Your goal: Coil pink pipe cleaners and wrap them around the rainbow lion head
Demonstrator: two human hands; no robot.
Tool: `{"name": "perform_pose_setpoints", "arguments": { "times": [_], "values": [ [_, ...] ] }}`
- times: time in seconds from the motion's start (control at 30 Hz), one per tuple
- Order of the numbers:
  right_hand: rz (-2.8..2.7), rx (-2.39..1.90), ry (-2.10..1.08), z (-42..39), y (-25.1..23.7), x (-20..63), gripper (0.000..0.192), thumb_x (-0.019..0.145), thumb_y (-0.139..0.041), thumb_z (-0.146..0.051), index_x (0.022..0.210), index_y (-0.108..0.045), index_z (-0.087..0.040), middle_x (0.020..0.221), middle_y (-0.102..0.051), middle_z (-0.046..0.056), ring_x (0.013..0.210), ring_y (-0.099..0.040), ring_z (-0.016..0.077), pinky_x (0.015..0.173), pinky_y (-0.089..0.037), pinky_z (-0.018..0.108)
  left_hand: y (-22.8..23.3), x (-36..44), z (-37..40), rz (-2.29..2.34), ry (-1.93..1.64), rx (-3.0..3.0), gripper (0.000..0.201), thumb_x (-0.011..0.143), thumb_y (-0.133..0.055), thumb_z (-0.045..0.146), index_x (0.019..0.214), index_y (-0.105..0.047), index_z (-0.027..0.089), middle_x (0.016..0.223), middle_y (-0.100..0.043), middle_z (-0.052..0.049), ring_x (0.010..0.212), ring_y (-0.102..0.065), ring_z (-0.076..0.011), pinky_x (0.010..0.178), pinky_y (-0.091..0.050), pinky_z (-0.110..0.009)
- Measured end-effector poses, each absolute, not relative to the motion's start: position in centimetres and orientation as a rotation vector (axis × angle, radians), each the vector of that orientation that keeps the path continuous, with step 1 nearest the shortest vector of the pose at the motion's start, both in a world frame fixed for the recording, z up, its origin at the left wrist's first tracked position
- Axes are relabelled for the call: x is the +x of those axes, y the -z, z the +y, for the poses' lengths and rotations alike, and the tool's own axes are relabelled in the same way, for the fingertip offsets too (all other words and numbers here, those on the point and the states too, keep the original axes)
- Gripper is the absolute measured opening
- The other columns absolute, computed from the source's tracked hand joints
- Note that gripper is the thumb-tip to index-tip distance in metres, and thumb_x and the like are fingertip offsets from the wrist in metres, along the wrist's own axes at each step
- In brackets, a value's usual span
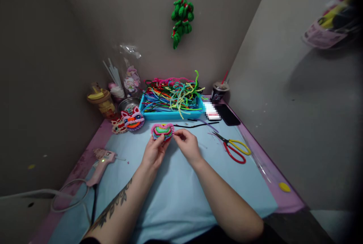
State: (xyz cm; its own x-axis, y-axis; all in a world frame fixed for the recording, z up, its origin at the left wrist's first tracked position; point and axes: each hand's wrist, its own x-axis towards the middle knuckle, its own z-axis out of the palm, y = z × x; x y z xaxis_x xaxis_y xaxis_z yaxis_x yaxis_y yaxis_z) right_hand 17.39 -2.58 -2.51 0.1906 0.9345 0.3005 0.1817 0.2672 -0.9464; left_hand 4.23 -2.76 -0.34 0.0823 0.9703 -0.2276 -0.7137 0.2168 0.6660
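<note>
My left hand (155, 147) holds a small pipe-cleaner craft piece (163, 132), with a fuzzy pink edge and curved bands of green, red and blue. The thumb presses on its front. At the right edge of the piece, the fingers of my right hand (187, 143) are pinched together; whether they grip its pink edge or a thin strand is too small to tell. A black pipe cleaner (195, 125) and a purple pipe cleaner (208, 124) lie just beyond my right hand. Two finished-looking lion heads, one pink and blue (133, 119), one red and white (118, 126), sit to the left.
A blue tray (170, 115) full of colourful pipe cleaners stands at the back. Scissors (232, 149) with red and yellow handles lie right, near a black phone (229, 114) and a drink cup (219, 90). A pink glue gun (100, 166) with its cord is at left.
</note>
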Motion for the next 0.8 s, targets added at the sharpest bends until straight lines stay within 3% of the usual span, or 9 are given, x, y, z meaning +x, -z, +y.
{"name": "perform_pose_setpoints", "arguments": {
  "times": [0.3, 0.8],
  "values": [
    [-0.953, -1.034, -1.099, -1.71, 3.25, 17.28, 0.018, 0.064, -0.071, -0.027, 0.072, -0.058, -0.018, 0.064, -0.059, -0.004, 0.058, -0.052, 0.0105, 0.059, -0.041, 0.023, 0.26, 4.49, -3.22, 0.691, -1.327, 0.503, 0.035, 0.067, -0.076, 0.011, 0.099, -0.063, 0.016, 0.1, -0.072, -0.006, 0.095, -0.067, -0.0185, 0.091, -0.049, -0.031],
    [-0.888, -0.988, -1.147, -1.63, 2.73, 17.25, 0.021, 0.064, -0.072, -0.032, 0.076, -0.062, -0.018, 0.062, -0.059, -0.004, 0.055, -0.05, 0.0098, 0.055, -0.04, 0.023, -0.18, 4.59, -3.41, 0.663, -1.31, 0.519, 0.034, 0.069, -0.075, 0.013, 0.101, -0.063, 0.016, 0.103, -0.071, -0.007, 0.096, -0.066, -0.0194, 0.092, -0.049, -0.031]
  ]
}}
